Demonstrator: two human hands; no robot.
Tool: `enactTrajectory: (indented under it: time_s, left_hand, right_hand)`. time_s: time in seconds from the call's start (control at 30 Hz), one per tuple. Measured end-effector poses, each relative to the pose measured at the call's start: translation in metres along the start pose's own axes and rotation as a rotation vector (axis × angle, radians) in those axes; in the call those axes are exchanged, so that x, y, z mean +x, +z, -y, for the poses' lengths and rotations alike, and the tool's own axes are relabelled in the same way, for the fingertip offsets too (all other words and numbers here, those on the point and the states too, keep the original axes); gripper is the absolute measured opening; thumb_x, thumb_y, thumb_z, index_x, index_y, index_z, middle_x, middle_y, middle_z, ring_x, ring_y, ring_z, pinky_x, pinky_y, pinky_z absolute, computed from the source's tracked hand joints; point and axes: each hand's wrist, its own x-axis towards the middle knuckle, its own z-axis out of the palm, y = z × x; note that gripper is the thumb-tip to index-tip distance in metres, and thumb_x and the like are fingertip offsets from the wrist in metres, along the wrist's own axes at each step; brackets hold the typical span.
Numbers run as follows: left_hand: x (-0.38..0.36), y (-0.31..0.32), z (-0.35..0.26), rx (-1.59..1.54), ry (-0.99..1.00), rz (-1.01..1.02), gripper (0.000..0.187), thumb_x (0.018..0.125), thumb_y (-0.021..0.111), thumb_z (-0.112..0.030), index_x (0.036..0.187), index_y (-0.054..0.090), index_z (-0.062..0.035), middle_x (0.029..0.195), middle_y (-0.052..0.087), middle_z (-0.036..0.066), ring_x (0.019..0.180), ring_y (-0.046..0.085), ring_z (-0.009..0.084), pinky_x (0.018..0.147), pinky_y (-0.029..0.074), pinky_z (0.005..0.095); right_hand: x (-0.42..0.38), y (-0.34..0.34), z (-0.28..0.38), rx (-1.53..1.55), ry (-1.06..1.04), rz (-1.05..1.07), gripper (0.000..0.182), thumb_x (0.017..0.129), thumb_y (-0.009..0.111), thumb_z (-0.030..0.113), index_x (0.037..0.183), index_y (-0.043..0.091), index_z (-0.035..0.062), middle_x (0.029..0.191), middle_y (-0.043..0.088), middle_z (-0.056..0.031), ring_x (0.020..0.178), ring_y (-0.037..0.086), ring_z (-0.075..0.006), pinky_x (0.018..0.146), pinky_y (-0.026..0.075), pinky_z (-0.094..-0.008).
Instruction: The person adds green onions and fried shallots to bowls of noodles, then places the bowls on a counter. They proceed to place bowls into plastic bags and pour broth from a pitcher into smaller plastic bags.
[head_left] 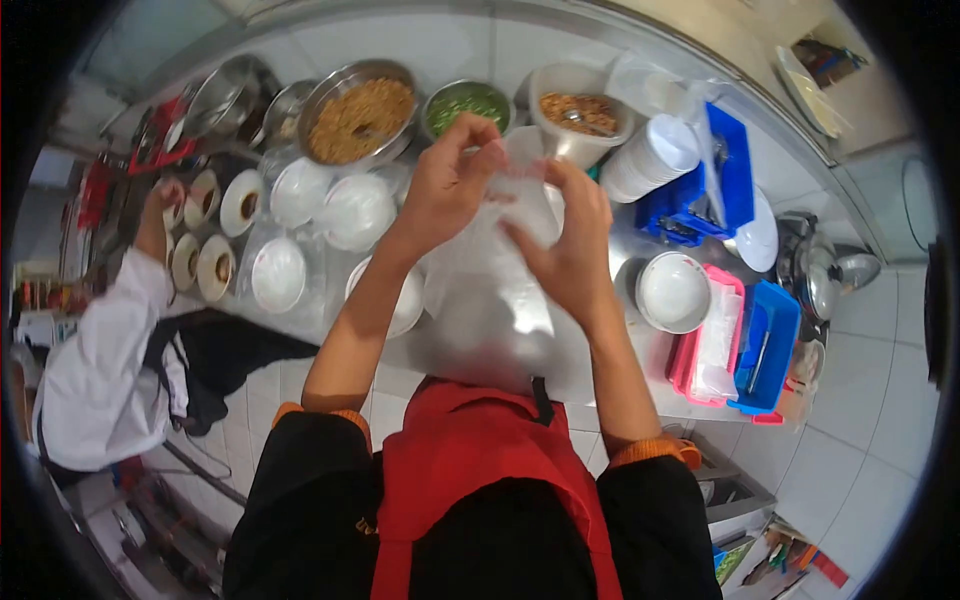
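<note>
White tiles face the wall along the steel counter's far edge, with a beige band above them. Light glares off the counter's middle, towards the near edge. Below that edge lies a floor of pale tiles. More pale tiles, floor or wall unclear, spread past the right end. Beyond the left end it is dim, crowded and blurred.

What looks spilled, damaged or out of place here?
Nothing stands out: no spill on the steel counter; the white bowl by the pink basket sits upright. The plastic film is too blurred to judge.
</note>
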Motion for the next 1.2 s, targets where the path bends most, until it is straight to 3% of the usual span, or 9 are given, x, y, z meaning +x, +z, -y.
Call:
enactTrajectory:
  time_s: [0.07,0.1,0.23,0.33,0.4,0.57,0.87,0.97,1.2]
  left_hand:
    - [-0.016,-0.028,0.005,0.35,0.201,-0.083,0.01,0.097,0.047,-0.014,0.099,0.048,-0.0041,0.079,0.055,0.005,0.067,0.055,0.0111,0.058,0.049,0.0249]
    - [-0.023,-0.042,0.003,0.399,0.294,-0.24,0.011,0.097,0.047,-0.014,0.099,0.048,-0.004,0.074,0.054,0.005,0.063,0.053,0.0097,0.054,0.044,0.0237]
    - [-0.058,-0.091,-0.009,0.548,0.363,-0.5,0.011,0.098,0.045,-0.014,0.101,0.047,-0.0033,0.063,0.049,0.0,0.053,0.044,0.0062,0.049,0.038,0.021]
    - [-0.086,-0.122,-0.005,0.388,0.258,-0.464,0.011,0.098,0.043,-0.015,0.103,0.043,-0.0054,0.057,0.04,-0.004,0.047,0.035,0.0043,0.044,0.031,0.0197]
    - [-0.109,-0.136,-0.016,0.159,-0.104,-0.42,0.014,0.099,0.042,-0.02,0.105,0.046,-0.0071,0.063,0.047,-0.002,0.049,0.038,0.0039,0.046,0.035,0.0214]
    - [-0.164,-0.185,0.034,0.157,-0.18,-0.425,0.009,0.098,0.043,-0.015,0.106,0.045,-0.0098,0.071,0.051,-0.001,0.056,0.042,0.0034,0.05,0.037,0.0203]
    - [-0.188,-0.191,0.081,-0.059,-0.535,-0.637,0.021,0.099,0.041,-0.028,0.105,0.047,-0.0091,0.076,0.061,0.005,0.063,0.059,0.0136,0.055,0.044,0.0305]
    - [-0.189,-0.179,0.082,0.734,-0.328,-0.671,0.021,0.099,0.038,-0.024,0.104,0.046,-0.0051,0.067,0.057,0.016,0.063,0.059,0.0367,0.057,0.044,0.0445]
    - [-0.178,-0.203,0.105,1.249,-0.299,-0.502,0.019,0.095,0.044,-0.022,0.105,0.049,-0.0067,0.076,0.06,0.016,0.067,0.058,0.0396,0.059,0.044,0.0475]
  right_hand:
    - [0.012,0.018,0.001,0.359,0.12,0.016,0.04,0.078,0.065,0.006,0.113,0.046,0.0052,0.102,0.06,-0.0154,0.106,0.055,-0.0325,0.093,0.038,-0.0455]
    - [0.016,0.023,0.005,0.177,-0.175,-0.1,0.025,0.08,0.059,-0.003,0.103,0.049,0.0022,0.089,0.06,-0.0139,0.087,0.059,-0.0337,0.08,0.045,-0.0422]
    - [0.029,0.024,0.032,0.034,-0.461,0.088,0.029,0.063,0.051,-0.016,0.081,0.059,0.0054,0.088,0.056,-0.0125,0.077,0.057,-0.0307,0.069,0.049,-0.0358]
    - [0.062,0.03,0.04,0.54,-0.081,0.394,0.027,0.072,0.055,-0.013,0.092,0.064,0.0032,0.087,0.058,-0.0069,0.077,0.061,-0.0183,0.063,0.047,-0.0298]
    - [0.071,0.034,0.051,0.438,-0.083,0.478,0.025,0.073,0.057,-0.011,0.093,0.064,0.0027,0.088,0.058,-0.006,0.077,0.061,-0.0164,0.065,0.047,-0.0281]
    - [0.04,0.087,0.027,0.596,0.09,0.727,0.032,0.068,0.065,-0.008,0.099,0.065,0.0022,0.097,0.062,-0.0078,0.077,0.06,-0.0167,0.072,0.047,-0.0289]
    - [-0.049,0.145,0.055,0.274,-0.023,0.314,0.049,0.066,0.065,-0.006,0.112,0.055,0.0047,0.105,0.051,-0.0143,0.085,0.057,-0.0269,0.07,0.051,-0.0359]
    - [-0.062,0.153,0.045,0.229,0.047,0.425,0.076,0.063,0.068,-0.004,0.131,0.035,0.0049,0.12,0.039,-0.0184,0.09,0.058,-0.0298,0.066,0.053,-0.0369]
    - [-0.067,0.181,0.026,0.244,0.364,0.711,0.102,0.055,0.069,-0.003,0.14,0.013,0.0016,0.13,0.029,-0.0195,0.097,0.057,-0.0383,0.079,0.052,-0.0417]
